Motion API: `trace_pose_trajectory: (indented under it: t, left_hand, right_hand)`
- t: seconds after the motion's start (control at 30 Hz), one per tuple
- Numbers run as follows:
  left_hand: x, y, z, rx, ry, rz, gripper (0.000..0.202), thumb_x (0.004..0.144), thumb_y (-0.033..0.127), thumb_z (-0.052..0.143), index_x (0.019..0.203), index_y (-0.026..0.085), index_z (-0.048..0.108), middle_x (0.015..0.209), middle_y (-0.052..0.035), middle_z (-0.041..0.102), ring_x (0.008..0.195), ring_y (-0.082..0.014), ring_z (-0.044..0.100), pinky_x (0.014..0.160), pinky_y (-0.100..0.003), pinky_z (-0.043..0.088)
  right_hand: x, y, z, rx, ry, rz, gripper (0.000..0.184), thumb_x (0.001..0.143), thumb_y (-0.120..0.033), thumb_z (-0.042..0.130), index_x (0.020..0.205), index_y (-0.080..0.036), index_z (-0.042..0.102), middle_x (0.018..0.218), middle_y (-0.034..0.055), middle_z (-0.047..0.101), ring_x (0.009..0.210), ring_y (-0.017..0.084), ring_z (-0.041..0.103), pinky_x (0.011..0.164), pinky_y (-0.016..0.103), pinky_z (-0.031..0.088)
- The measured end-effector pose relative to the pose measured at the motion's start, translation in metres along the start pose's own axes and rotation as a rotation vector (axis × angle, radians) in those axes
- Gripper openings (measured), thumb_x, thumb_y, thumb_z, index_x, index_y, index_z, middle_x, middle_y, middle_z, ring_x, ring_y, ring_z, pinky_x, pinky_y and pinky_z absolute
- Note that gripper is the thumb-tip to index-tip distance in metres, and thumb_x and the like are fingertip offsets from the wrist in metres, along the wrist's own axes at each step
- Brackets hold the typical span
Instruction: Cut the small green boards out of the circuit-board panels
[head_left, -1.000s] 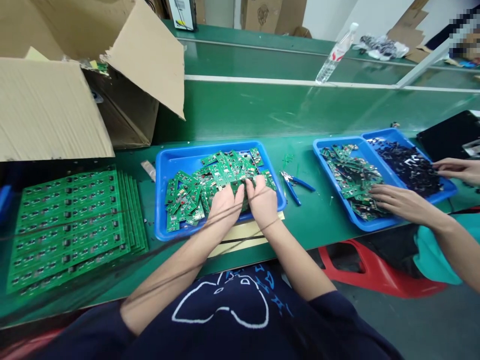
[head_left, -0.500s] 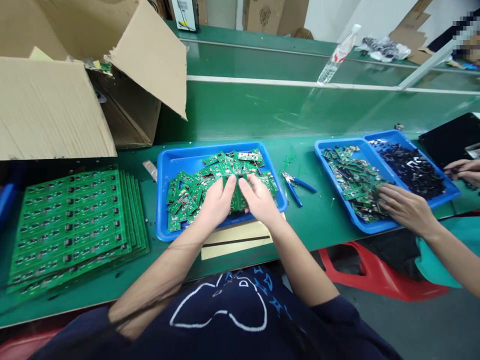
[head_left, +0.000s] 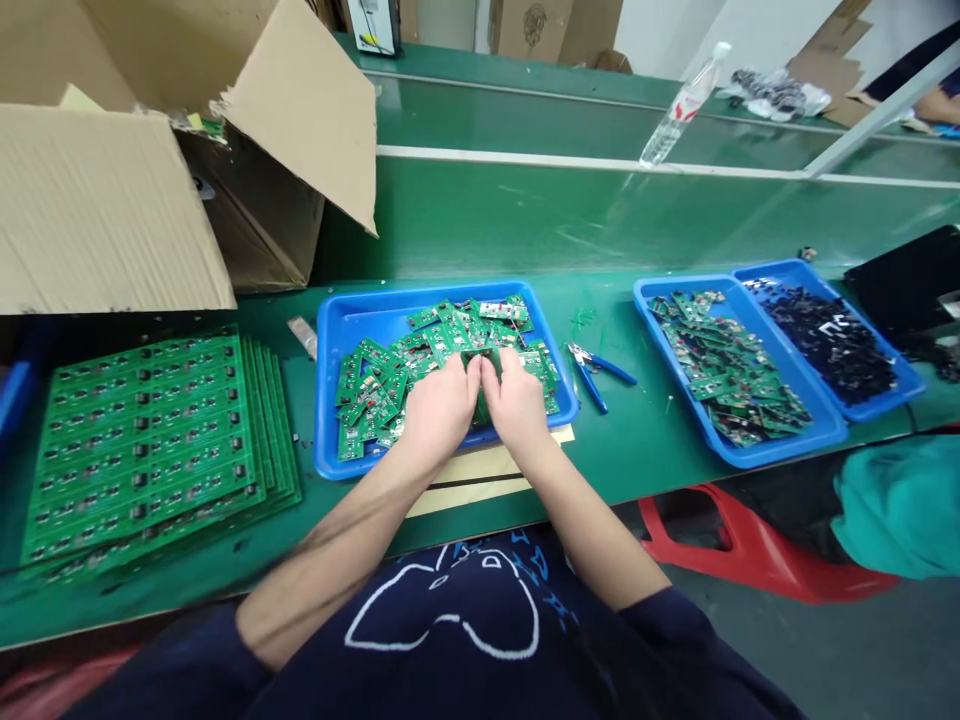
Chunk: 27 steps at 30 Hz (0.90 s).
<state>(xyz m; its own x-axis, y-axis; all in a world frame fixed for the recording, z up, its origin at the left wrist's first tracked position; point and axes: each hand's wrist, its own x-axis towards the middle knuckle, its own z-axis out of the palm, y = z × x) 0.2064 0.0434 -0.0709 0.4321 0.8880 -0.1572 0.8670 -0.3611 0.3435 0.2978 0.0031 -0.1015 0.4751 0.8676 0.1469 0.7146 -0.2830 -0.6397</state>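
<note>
My left hand (head_left: 439, 402) and my right hand (head_left: 516, 400) are side by side over the near part of a blue tray (head_left: 325, 400), thumbs together. Both are closed on a green circuit board (head_left: 480, 410), mostly hidden behind the fingers and thumbs. Beneath and beyond them, many small loose circuit boards (head_left: 375, 385) lie heaped in the tray. A stack of large green circuit board panels (head_left: 142, 450) stands to the left. Blue-handled cutters (head_left: 598, 372) rest on the bench to the right of the tray.
An open cardboard box (head_left: 112, 215) stands at the back left. Farther right are a blue tray of small boards (head_left: 727, 370) and a blue tray of black parts (head_left: 832, 345). A plastic bottle (head_left: 679, 115) stands on the ledge. A red stool (head_left: 757, 550) is below the bench.
My hands have turned inward, thumbs now touching, and the board between them shows less. At the right, a co-worker's hands have gone from the small-board tray and from view.
</note>
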Motion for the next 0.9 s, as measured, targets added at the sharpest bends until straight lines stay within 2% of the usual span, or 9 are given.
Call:
trace_pose_trajectory:
  t: [0.17,0.33,0.4,0.5,0.57,0.63,0.77,0.83,0.9]
  left_hand:
    - [0.016,-0.025,-0.029,0.076,0.061,-0.084,0.059,0.086,0.057,0.018,0.105,0.011,0.052,0.081,-0.0183,0.066,0.075,-0.0333,0.064,0.063,-0.040,0.046]
    - [0.038,-0.060,-0.048,0.179,0.106,-0.292,0.066,0.082,0.059,0.031,0.116,0.005,0.047,0.091,-0.0251,0.064,0.085,-0.0379,0.062,0.069,-0.044,0.046]
    - [0.043,-0.062,-0.044,0.181,0.145,-0.214,0.062,0.083,0.057,0.033,0.115,0.006,0.049,0.093,-0.0228,0.062,0.088,-0.0351,0.060,0.073,-0.042,0.045]
    - [0.053,-0.053,-0.030,0.202,0.173,0.071,0.058,0.081,0.058,0.038,0.108,0.009,0.056,0.101,-0.0184,0.058,0.097,-0.0306,0.055,0.082,-0.039,0.042]
    - [0.060,-0.045,-0.022,0.250,0.153,0.193,0.057,0.078,0.058,0.044,0.102,0.009,0.058,0.103,-0.0181,0.054,0.102,-0.0312,0.050,0.084,-0.039,0.040]
    - [0.066,-0.041,-0.020,0.263,0.121,0.232,0.050,0.076,0.056,0.050,0.093,0.010,0.059,0.099,-0.0170,0.054,0.100,-0.0312,0.048,0.079,-0.037,0.040]
    - [0.065,-0.050,-0.037,0.001,0.054,0.220,0.035,0.070,0.051,0.059,0.071,0.017,0.052,0.070,-0.0041,0.054,0.067,-0.0189,0.050,0.058,-0.028,0.036]
    - [0.055,-0.058,-0.048,-0.203,0.110,0.202,0.034,0.073,0.048,0.057,0.061,0.019,0.045,0.057,0.0015,0.046,0.054,-0.0134,0.042,0.051,-0.025,0.030]
    - [0.042,-0.066,-0.056,-0.454,0.243,0.147,0.033,0.076,0.043,0.054,0.056,0.019,0.041,0.051,0.0038,0.041,0.048,-0.0106,0.036,0.048,-0.024,0.028]
  right_hand:
    - [0.025,0.013,-0.019,0.004,0.002,-0.056,0.041,0.087,-0.049,0.037,0.106,-0.016,0.052,0.077,0.0085,0.061,0.073,0.023,0.059,0.066,0.031,0.041]
    - [0.031,0.021,-0.020,-0.023,0.049,-0.110,0.047,0.086,-0.043,0.041,0.120,-0.013,0.048,0.109,0.0171,0.057,0.092,0.026,0.057,0.079,0.039,0.043]
    - [0.024,0.021,-0.015,-0.024,0.047,-0.164,0.039,0.086,-0.040,0.042,0.112,-0.014,0.055,0.107,0.0153,0.059,0.093,0.025,0.056,0.082,0.040,0.043]
    - [0.010,0.021,-0.004,-0.071,0.002,-0.297,0.031,0.083,-0.039,0.048,0.097,-0.015,0.063,0.107,0.0151,0.058,0.107,0.028,0.049,0.091,0.043,0.040]
    - [0.004,0.022,0.002,-0.109,-0.030,-0.345,0.031,0.081,-0.039,0.051,0.097,-0.015,0.063,0.115,0.0167,0.054,0.119,0.030,0.041,0.097,0.047,0.036]
    - [0.001,0.025,0.006,-0.112,-0.054,-0.350,0.036,0.080,-0.038,0.053,0.104,-0.013,0.061,0.120,0.0178,0.051,0.124,0.031,0.036,0.100,0.049,0.033]
    - [0.001,0.029,0.006,0.023,-0.043,-0.351,0.049,0.079,-0.042,0.055,0.116,-0.011,0.052,0.124,0.0179,0.050,0.128,0.030,0.033,0.104,0.049,0.031]
    - [0.000,0.029,0.004,0.154,-0.015,-0.347,0.044,0.080,-0.043,0.054,0.113,-0.014,0.054,0.123,0.0157,0.052,0.128,0.028,0.034,0.105,0.049,0.030]
    - [-0.002,0.026,0.003,0.321,0.001,-0.293,0.036,0.080,-0.041,0.053,0.107,-0.017,0.056,0.116,0.0132,0.057,0.122,0.026,0.043,0.102,0.048,0.034]
